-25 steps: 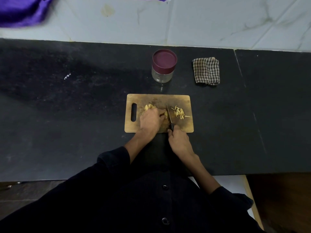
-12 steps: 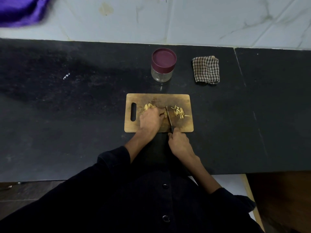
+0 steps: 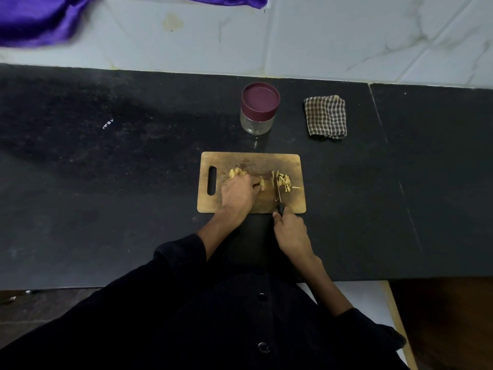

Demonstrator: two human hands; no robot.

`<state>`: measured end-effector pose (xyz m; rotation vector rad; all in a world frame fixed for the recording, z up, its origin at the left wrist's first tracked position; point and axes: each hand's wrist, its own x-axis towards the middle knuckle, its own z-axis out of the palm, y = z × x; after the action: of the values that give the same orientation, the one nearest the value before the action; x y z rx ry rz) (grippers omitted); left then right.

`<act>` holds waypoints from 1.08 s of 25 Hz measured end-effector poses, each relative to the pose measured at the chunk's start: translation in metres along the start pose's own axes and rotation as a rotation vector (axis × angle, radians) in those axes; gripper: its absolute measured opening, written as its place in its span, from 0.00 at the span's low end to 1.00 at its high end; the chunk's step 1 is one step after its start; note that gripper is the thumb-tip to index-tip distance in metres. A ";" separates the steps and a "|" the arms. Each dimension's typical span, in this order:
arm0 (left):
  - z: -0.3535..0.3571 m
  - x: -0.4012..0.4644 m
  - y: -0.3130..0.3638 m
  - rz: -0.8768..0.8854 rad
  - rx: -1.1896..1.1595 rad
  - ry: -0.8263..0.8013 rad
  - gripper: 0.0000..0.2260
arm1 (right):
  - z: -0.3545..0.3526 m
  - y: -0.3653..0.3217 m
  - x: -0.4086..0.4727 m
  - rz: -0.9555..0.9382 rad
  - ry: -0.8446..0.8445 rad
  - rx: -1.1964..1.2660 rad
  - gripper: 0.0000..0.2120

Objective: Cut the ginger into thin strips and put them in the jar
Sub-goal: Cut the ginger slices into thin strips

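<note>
Holding ginger (image 3: 260, 186) (left hand (image 3: 238, 194)), knife (image 3: 276, 190) now shifted right

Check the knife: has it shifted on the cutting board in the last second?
Yes. Against the cutting board, the knife has slid right, away from the left hand holding the ginger and up against the cut strips.
</note>
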<state>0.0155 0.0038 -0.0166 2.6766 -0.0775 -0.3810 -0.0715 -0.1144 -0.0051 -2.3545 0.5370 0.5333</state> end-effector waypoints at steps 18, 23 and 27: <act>-0.002 0.000 0.000 0.035 0.018 -0.005 0.13 | 0.005 -0.016 0.008 -0.087 -0.036 -0.040 0.10; -0.001 0.000 -0.001 0.023 0.009 -0.009 0.14 | 0.006 -0.018 0.010 -0.100 -0.027 -0.073 0.10; -0.002 0.000 -0.001 0.026 0.003 0.004 0.13 | 0.005 -0.020 0.010 -0.090 -0.036 -0.076 0.09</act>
<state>0.0158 0.0053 -0.0153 2.6764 -0.1111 -0.3676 -0.0542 -0.0995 -0.0034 -2.4229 0.3987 0.5623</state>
